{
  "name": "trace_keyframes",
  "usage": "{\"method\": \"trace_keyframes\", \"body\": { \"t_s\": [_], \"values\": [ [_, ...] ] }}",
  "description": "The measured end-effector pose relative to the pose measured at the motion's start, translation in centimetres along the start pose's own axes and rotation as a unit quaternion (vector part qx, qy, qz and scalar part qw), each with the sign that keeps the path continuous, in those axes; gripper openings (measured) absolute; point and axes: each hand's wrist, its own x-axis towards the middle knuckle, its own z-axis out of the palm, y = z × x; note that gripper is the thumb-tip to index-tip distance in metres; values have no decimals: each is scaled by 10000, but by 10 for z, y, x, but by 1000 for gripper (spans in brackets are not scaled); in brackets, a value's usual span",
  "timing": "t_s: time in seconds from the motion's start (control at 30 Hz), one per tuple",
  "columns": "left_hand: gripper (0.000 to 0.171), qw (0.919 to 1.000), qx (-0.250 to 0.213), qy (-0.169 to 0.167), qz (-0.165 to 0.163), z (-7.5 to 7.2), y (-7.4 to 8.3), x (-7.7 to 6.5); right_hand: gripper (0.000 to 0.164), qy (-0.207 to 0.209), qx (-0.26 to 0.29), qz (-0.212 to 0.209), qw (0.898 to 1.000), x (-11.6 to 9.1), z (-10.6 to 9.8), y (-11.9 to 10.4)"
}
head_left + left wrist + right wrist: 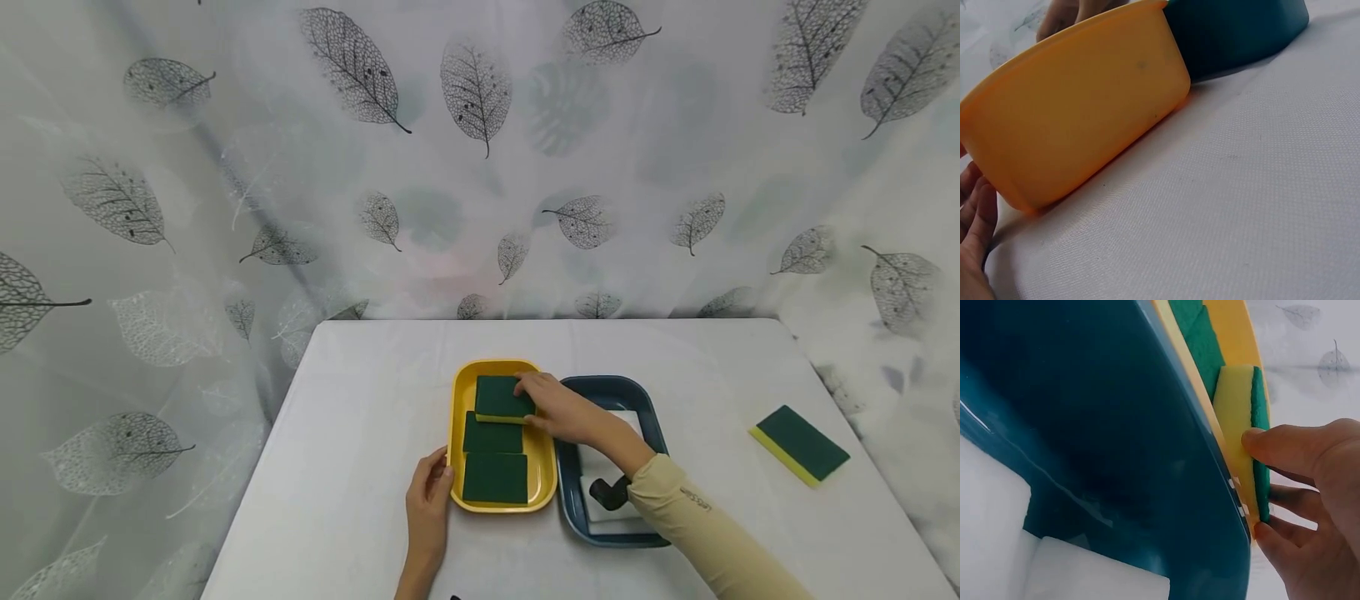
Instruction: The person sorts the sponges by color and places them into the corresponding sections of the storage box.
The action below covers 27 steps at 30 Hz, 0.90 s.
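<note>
My right hand [558, 408] pinches a green-and-yellow sponge [501, 397] at the far end of the yellow tray [547, 475]. In the right wrist view, the thumb presses the yellow side of this sponge [1235, 403], and the other fingers lie against its green side. Two more sponges, a middle one [491, 435] and a near one [495, 477], lie green side up in the tray. My left hand [429, 504] touches the tray's left side. The left wrist view shows its fingers [984, 212] loosely extended against the yellow wall [1085, 106].
Right of the yellow tray, a dark blue tray [647, 408] stands close beside it, holding white blocks [600, 475] partly hidden by my right arm. Another green-and-yellow sponge [806, 442] lies on the white table [322, 467] at the right. A leaf-patterned curtain [450, 192] hangs behind.
</note>
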Motion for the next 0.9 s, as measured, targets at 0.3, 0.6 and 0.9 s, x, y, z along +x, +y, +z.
{"method": "trace_keyframes", "body": {
  "t_s": [0.3, 0.6, 0.9],
  "values": [
    [31, 9999, 6, 43, 94, 1, 0, -1, 42, 37, -292, 197, 9994, -8, -1, -9],
    [32, 10000, -44, 2, 43, 1, 0, 0, 49, 386, 30, 415, 9984, -24, -9, -10],
    [32, 10000, -59, -12, 9, -1, 1, 0, 58, 1245, 647, 624, 9881, -66, -18, -1]
  ]
}}
